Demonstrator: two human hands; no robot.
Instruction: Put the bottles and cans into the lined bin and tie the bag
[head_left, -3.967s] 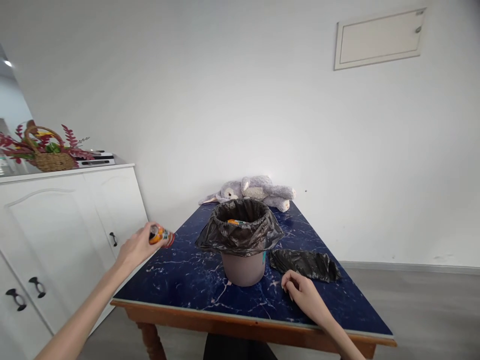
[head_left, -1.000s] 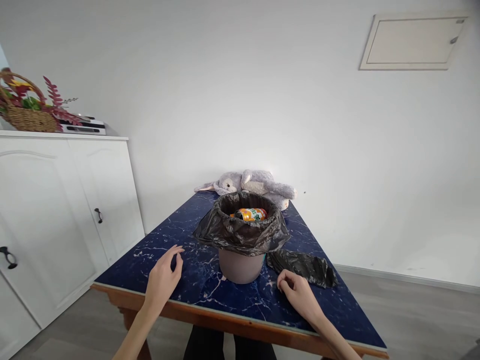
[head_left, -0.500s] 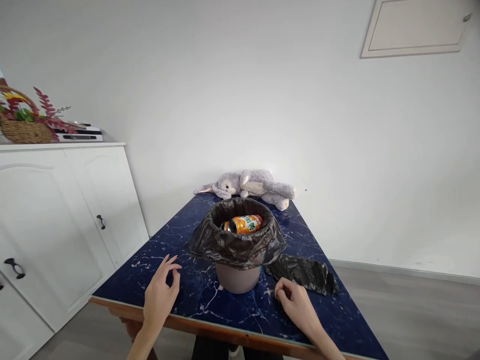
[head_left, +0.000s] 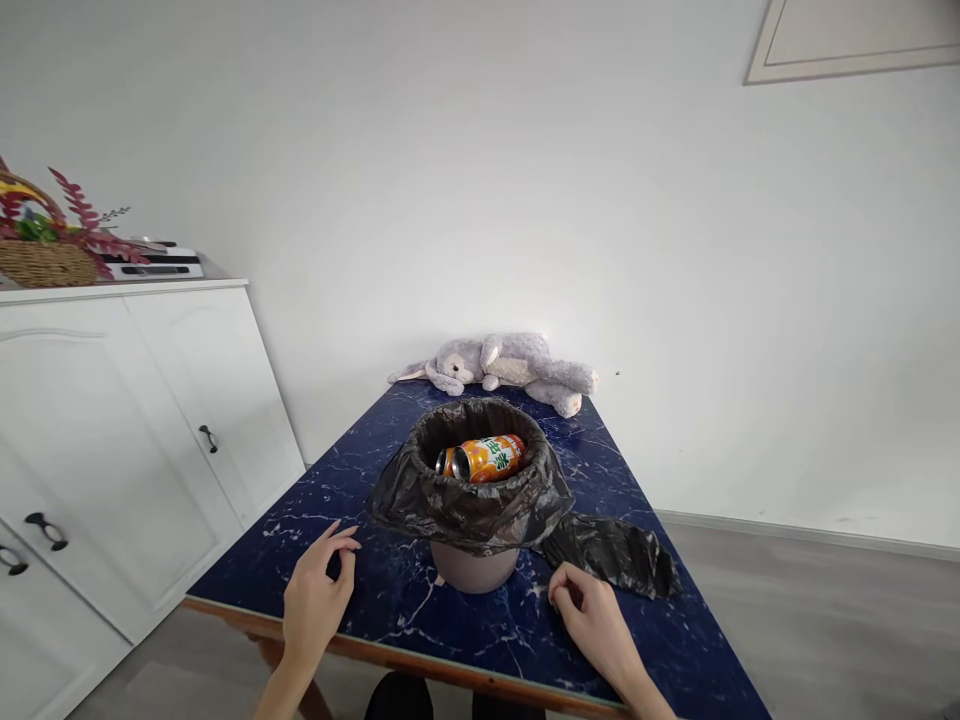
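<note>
A small pinkish-grey trash bin (head_left: pixel 475 570) stands near the front of the table, its rim covered by a black plastic bag (head_left: pixel 465 515) folded outward. Inside the bag, orange drink cans (head_left: pixel 491 459) lie on their sides near the top. To the left of the bin, my left hand (head_left: pixel 319 585) rests at the table, fingers stretched and thumb apart, holding nothing. On the other side, my right hand (head_left: pixel 592 615) lies on the tabletop with its fingers curled in and nothing visible in them. Just beyond it is a flattened black plastic bag (head_left: pixel 615 553), apart from the hand.
The blue marble-patterned table (head_left: pixel 352 470) has a wooden front edge. A grey plush rabbit (head_left: pixel 499 368) lies at its far end against the wall. A white cabinet (head_left: pixel 135 400) with a flower basket (head_left: pixel 49 262) and a white device (head_left: pixel 157 266) stands left.
The camera view has tilted and shifted slightly, showing more of the cans in the bin. Both hands stay in nearly the same place and pose.
</note>
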